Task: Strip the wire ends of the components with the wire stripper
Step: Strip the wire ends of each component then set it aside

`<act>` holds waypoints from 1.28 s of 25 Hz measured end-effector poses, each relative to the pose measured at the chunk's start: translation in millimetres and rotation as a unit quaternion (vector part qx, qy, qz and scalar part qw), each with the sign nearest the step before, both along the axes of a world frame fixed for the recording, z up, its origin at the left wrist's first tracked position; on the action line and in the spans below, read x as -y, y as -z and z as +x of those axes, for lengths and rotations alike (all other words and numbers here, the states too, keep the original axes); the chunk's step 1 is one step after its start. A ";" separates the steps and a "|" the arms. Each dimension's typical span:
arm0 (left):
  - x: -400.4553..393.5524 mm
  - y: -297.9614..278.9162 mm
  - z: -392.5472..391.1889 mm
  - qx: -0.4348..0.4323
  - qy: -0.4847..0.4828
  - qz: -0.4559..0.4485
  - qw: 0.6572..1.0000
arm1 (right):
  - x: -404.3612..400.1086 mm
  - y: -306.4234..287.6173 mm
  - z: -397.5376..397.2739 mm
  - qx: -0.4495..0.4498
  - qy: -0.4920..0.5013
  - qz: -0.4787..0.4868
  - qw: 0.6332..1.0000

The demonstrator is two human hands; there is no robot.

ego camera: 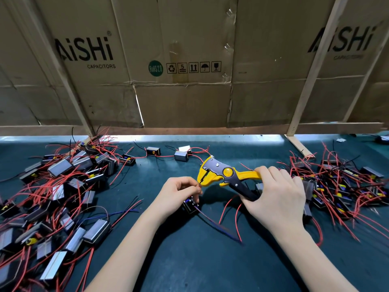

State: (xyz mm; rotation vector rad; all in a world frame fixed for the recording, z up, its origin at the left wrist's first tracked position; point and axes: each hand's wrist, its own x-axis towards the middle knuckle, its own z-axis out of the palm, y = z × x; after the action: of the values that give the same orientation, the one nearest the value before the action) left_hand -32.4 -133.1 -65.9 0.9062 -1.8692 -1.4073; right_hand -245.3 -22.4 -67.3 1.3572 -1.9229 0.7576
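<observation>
I see my left hand pinching a component's wire end into the wire stripper gripped by my right hand; next, I judge, squeeze the handles.

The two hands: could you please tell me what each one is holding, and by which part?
The right hand grips the wire stripper by its handles; the left hand pinches a wire end at the stripper's head.

A dark teal surface carries a heap of wired components at left, another heap at right, and three loose components toward the back.
</observation>
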 end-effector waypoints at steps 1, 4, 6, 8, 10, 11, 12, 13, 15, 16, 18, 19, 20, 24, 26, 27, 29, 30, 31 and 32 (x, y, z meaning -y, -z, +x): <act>0.1 -0.1 -0.1 0.001 -0.001 0.001 1.000 | 0.2 -0.1 -0.2 0.000 -0.001 0.003 1.000; 0.4 -0.5 0.5 0.011 0.001 -0.001 1.000 | 0.0 -0.9 -0.4 -0.001 -0.004 0.010 1.000; 0.6 -0.3 1.1 0.014 0.006 -0.006 1.000 | -0.6 -2.9 0.6 0.008 -0.006 0.007 1.000; 1.4 -1.1 2.1 0.017 0.011 -0.015 1.000 | -1.7 -4.5 3.4 0.023 -0.009 0.007 1.000; 2.0 -1.5 4.0 0.024 0.019 -0.023 0.999 | -2.4 -4.5 5.0 0.031 -0.009 0.014 0.999; 2.2 -1.8 5.3 0.027 0.023 -0.023 0.999 | -2.3 -4.3 4.6 0.038 -0.006 0.014 0.999; 2.2 -2.3 6.4 0.031 0.027 -0.022 0.999 | -2.5 -4.2 2.9 0.050 -0.001 0.009 0.999; 2.5 -2.4 7.1 0.033 0.031 -0.020 0.999 | -2.6 -4.5 0.2 0.067 0.006 -0.002 0.998; 4.0 -4.2 8.6 0.034 0.032 -0.017 0.999 | -3.6 -6.2 -6.7 0.090 0.021 -0.023 0.995; 5.8 -6.9 11.5 0.037 0.012 -0.011 0.999 | -3.9 -7.0 -10.2 0.091 0.031 -0.028 0.995; 11.4 -14.3 25.4 0.067 -0.050 -0.002 0.996 | -4.6 -7.2 -16.3 0.099 0.047 -0.035 0.993; 15.1 -18.0 36.8 0.109 -0.070 -0.014 0.991 | -4.7 -6.8 -18.4 0.105 0.052 -0.032 0.993; 18.9 -20.7 49.7 0.164 -0.069 -0.033 0.984 | -4.6 -5.9 -19.5 0.105 0.054 -0.023 0.993; 21.6 -25.7 75.4 0.276 0.079 -0.058 0.956 | -2.4 -0.4 -20.6 0.073 0.047 0.012 0.996; 22.1 -28.8 70.2 0.256 0.077 -0.106 0.958 | -1.5 0.5 -21.5 0.076 0.046 0.008 0.996; 22.3 -29.5 66.7 0.219 0.059 -0.113 0.967 | -1.3 0.9 -21.9 0.081 0.048 0.003 0.996; 21.4 -28.1 60.5 0.130 0.025 -0.074 0.988 | -0.7 1.0 -22.8 0.088 0.051 -0.003 0.995; 20.5 -26.9 57.6 0.085 0.014 -0.031 0.996 | -0.5 0.9 -23.4 0.089 0.051 -0.005 0.995; 18.9 -25.7 54.7 0.041 0.008 0.020 0.999 | -0.3 1.0 -23.6 0.089 0.051 -0.006 0.995; 16.8 -24.4 50.9 -0.001 0.011 0.071 0.997 | -0.5 1.3 -23.5 0.088 0.051 -0.006 0.995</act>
State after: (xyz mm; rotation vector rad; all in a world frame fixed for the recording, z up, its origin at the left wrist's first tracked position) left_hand 18.5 -149.9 -41.5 0.9551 -1.8001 -1.5695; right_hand -268.9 -21.9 -68.6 1.2100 -2.1030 0.8602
